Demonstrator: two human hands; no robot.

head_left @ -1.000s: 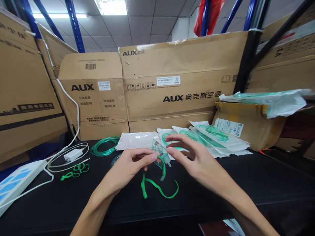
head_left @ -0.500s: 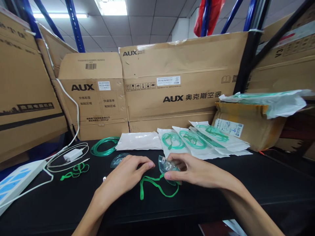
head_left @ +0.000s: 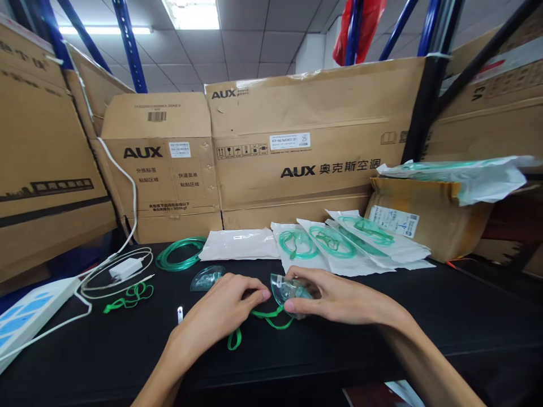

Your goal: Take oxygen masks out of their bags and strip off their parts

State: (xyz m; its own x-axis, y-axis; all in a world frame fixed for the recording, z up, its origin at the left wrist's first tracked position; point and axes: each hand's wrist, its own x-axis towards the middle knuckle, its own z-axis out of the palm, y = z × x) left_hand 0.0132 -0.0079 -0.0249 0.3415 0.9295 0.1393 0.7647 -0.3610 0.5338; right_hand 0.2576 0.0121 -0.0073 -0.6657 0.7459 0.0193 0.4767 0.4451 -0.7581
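Observation:
My right hand [head_left: 316,294] is closed on a clear oxygen mask [head_left: 282,287], thumb in front and fingers behind it. From the mask a green elastic strap [head_left: 278,323] runs left to my left hand [head_left: 237,302]. The left thumb and fingers are pinched together on that strap, and a loop of it hangs below the hand, over the black table. Part of the strap is hidden behind the left hand. Just beyond the left hand lies a second clear mask [head_left: 207,278], partly covered by it. A small shiny metal strip [head_left: 180,315] lies beside the left wrist.
Left are a loose green strap [head_left: 131,295], a white charger [head_left: 126,268] with cables, and a power strip [head_left: 31,316]. Behind lie coiled green tubing [head_left: 178,253], a white packet [head_left: 240,244] and several packaged mask sets [head_left: 335,243]. Cardboard boxes [head_left: 292,152] wall the back.
My left hand has taken hold of the strap and drawn it left, so its loop now hangs below that hand. The mask in my right hand has turned slightly.

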